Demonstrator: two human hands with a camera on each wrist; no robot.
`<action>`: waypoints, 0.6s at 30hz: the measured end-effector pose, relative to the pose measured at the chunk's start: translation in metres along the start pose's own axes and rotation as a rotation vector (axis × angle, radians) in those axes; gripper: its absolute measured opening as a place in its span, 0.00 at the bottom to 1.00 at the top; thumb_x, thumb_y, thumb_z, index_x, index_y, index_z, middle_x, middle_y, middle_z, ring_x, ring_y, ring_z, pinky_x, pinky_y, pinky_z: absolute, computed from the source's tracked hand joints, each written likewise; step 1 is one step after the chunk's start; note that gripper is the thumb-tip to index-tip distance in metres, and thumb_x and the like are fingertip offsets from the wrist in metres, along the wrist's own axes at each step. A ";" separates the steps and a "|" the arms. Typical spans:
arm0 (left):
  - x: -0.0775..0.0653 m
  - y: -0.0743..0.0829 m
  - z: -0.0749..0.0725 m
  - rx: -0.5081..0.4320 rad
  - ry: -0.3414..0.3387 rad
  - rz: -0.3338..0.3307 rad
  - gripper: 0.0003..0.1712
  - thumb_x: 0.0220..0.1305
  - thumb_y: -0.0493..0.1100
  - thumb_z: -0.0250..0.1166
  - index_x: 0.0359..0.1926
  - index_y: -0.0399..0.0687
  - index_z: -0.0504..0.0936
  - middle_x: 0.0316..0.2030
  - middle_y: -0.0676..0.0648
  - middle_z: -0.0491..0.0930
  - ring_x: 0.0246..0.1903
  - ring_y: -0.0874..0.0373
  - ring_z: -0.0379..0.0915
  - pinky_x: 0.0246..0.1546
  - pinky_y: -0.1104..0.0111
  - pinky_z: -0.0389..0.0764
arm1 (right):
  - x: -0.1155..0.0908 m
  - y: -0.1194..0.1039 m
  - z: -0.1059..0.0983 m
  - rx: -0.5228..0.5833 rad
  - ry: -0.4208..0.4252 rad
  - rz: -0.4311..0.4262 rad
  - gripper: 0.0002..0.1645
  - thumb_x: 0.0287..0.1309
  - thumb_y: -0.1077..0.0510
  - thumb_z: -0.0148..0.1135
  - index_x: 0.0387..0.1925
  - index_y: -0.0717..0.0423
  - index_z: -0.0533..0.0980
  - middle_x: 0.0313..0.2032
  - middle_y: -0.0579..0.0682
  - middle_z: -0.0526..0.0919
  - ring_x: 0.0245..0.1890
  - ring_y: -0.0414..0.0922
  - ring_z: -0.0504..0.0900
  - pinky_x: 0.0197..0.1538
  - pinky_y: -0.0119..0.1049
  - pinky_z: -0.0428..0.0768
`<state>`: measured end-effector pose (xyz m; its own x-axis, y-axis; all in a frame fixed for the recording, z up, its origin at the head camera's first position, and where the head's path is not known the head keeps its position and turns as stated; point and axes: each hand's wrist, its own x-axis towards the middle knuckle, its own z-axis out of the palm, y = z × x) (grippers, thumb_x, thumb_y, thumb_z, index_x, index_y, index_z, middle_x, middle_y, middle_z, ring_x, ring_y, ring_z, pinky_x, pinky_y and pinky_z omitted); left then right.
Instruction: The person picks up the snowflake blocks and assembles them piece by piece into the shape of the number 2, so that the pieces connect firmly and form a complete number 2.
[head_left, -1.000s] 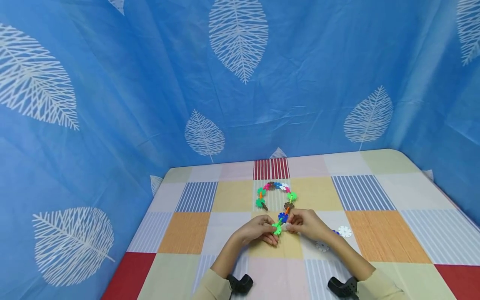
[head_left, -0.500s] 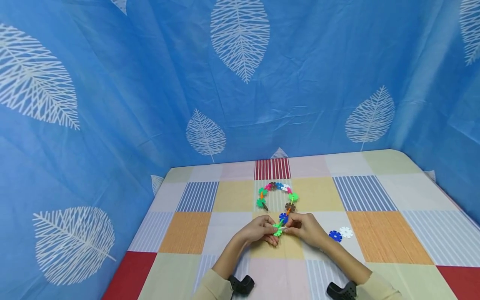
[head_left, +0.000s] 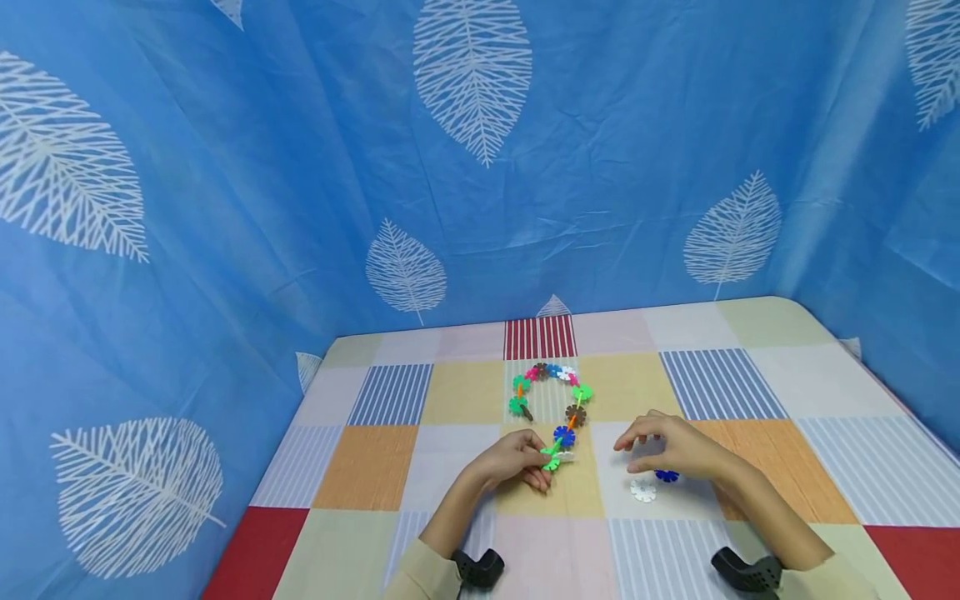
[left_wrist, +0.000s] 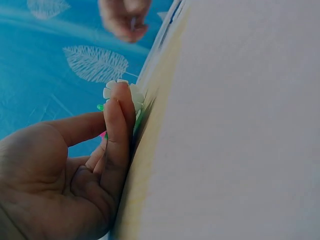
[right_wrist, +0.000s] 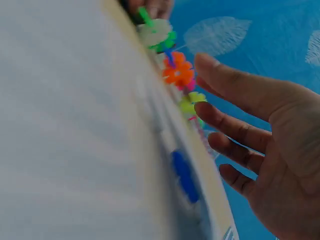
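A chain of coloured snowflake discs point(head_left: 576, 415) curves in an open loop on the patterned cloth. At its near end, my left hand point(head_left: 513, 460) pinches a bright green disc point(head_left: 551, 463) between thumb and fingers. A white disc point(right_wrist: 154, 32) is slotted onto that green one, and it shows beyond the fingertips in the left wrist view. My right hand point(head_left: 678, 446) hovers to the right with fingers spread and slightly bent, holding nothing. Under it lie a loose blue disc point(head_left: 667, 476), partly covered, and a loose white disc point(head_left: 643, 491).
The chain's other end, a dark brown disc point(head_left: 527, 412), points inward beside a green one. A checked cloth point(head_left: 547, 542) covers the table. Blue leaf-print curtains point(head_left: 585, 167) stand close behind and along both sides.
My right hand has let go of the white disc at the chain's end and moved right, over the loose discs. The left hand keeps its pinch in place.
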<state>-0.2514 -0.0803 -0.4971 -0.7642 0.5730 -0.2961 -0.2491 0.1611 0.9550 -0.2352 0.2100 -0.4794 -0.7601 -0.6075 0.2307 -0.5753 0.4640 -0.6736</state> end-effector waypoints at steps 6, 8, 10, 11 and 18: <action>-0.003 0.001 -0.002 0.019 0.009 0.006 0.04 0.64 0.31 0.55 0.36 0.35 0.67 0.19 0.43 0.78 0.16 0.58 0.76 0.18 0.73 0.78 | -0.023 0.002 0.008 -0.143 -0.034 -0.065 0.15 0.44 0.42 0.68 0.36 0.39 0.79 0.38 0.35 0.73 0.41 0.37 0.67 0.43 0.36 0.70; -0.003 0.001 -0.002 0.017 0.005 0.008 0.04 0.64 0.31 0.55 0.36 0.35 0.66 0.19 0.43 0.78 0.16 0.59 0.75 0.18 0.73 0.78 | -0.023 0.000 0.011 -0.137 -0.002 -0.045 0.14 0.43 0.42 0.68 0.33 0.39 0.76 0.35 0.35 0.72 0.37 0.36 0.67 0.39 0.33 0.70; -0.003 0.000 -0.002 0.016 -0.002 0.007 0.05 0.63 0.31 0.55 0.36 0.35 0.66 0.19 0.43 0.78 0.16 0.59 0.75 0.18 0.74 0.77 | -0.020 -0.002 0.014 -0.092 0.036 -0.009 0.16 0.42 0.44 0.70 0.30 0.42 0.73 0.29 0.35 0.71 0.30 0.34 0.67 0.32 0.30 0.70; -0.002 0.000 -0.002 0.015 -0.005 0.006 0.05 0.63 0.31 0.55 0.36 0.35 0.66 0.19 0.43 0.78 0.15 0.59 0.75 0.18 0.74 0.77 | -0.018 -0.003 0.015 -0.060 0.056 0.012 0.16 0.42 0.46 0.71 0.29 0.44 0.72 0.26 0.35 0.70 0.27 0.33 0.66 0.28 0.28 0.69; -0.001 -0.002 -0.002 0.002 -0.031 0.019 0.05 0.63 0.31 0.55 0.35 0.36 0.65 0.19 0.43 0.78 0.15 0.60 0.74 0.17 0.74 0.77 | 0.012 -0.014 0.041 0.203 0.237 0.151 0.12 0.51 0.57 0.67 0.38 0.57 0.77 0.24 0.44 0.80 0.20 0.38 0.77 0.23 0.30 0.76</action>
<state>-0.2515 -0.0826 -0.4983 -0.7502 0.6003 -0.2772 -0.2335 0.1517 0.9604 -0.2239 0.1703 -0.4959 -0.8949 -0.3636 0.2586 -0.3973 0.3853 -0.8329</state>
